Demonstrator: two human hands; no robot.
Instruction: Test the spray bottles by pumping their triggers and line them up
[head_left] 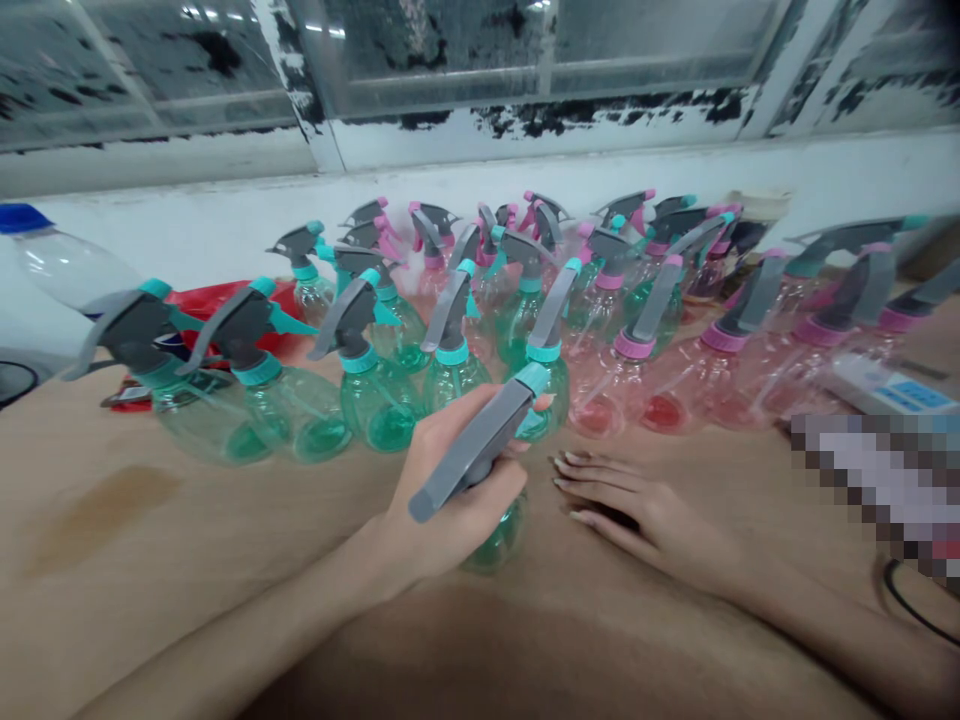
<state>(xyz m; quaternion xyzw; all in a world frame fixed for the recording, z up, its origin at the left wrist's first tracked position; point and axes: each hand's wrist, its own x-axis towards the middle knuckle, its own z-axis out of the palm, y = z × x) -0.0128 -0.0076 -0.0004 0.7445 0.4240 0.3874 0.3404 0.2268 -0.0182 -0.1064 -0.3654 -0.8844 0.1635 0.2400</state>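
My left hand (442, 500) is closed around the neck of a green see-through spray bottle (484, 440) with a grey trigger head and a teal nozzle. The bottle stands in front of me, and my fingers cover most of its neck and upper body. To its right, my right hand (637, 505) rests on the tabletop with its fingers stretched out and nothing in them. Just beyond my hands is a front row of similar bottles, among them a green one (382, 405) with a teal collar and a pink one (664, 385) with a pink collar.
Several more spray bottles crowd the back of the wooden table (247, 540) along the white wall (225, 230). A large clear bottle with a blue cap (26, 218) and a red packet (225, 300) are on the left. A white-and-blue box (892, 385) lies at right.
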